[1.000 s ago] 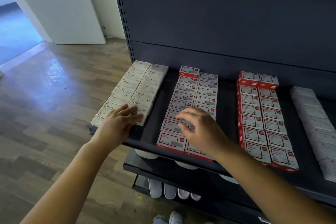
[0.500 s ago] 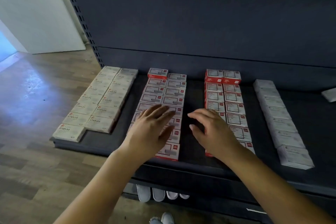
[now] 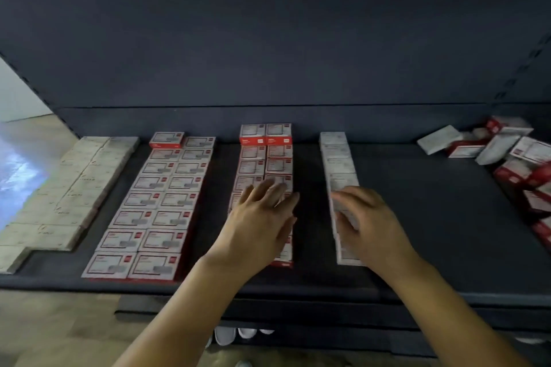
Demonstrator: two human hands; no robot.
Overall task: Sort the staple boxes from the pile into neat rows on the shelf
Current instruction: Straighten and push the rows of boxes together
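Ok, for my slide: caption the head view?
Both hands hover over rows of staple boxes on the shelf; unsorted pile far right.

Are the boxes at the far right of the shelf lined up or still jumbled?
Jumbled: the pile lies tilted and overlapping, unlike the rows.

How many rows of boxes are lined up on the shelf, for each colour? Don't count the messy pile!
Cream rows: 2
Red-and-white rows: 4
White rows: 1
Total: 7 rows
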